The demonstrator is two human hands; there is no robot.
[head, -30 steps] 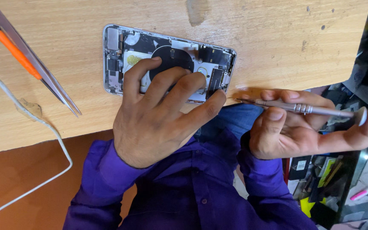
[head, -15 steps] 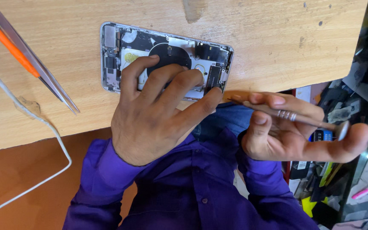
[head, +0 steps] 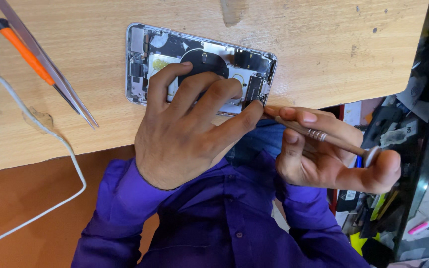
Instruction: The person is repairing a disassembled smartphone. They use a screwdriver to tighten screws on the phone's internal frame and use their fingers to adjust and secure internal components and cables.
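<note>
- The right hand (head: 323, 154) is closed around a slim metal precision screwdriver (head: 319, 135), thumb and forefinger pinching the shaft and the cap bedded against a curled finger; the tip itself is hidden behind the left forefinger, so I cannot tell whether it sits in a screw head.
- The left hand (head: 184, 134) grasps nothing: its fingers are spread flat, pressing down on the opened smartphone (head: 199, 64), which lies face-down near the wooden bench's (head: 323, 44) front edge.
- If the driver tip rides out of its screw, it would likely skate across the exposed board or into the left forefinger beside it.
- Heavy finger pressure on the round black coil and its flex cables could crease them.
- The phone could slide over the edge if the left hand's hold slackens.
- The tweezers (head: 50, 67), orange-handled tool (head: 23, 52) and white cable (head: 50, 136) lie well apart.
</note>
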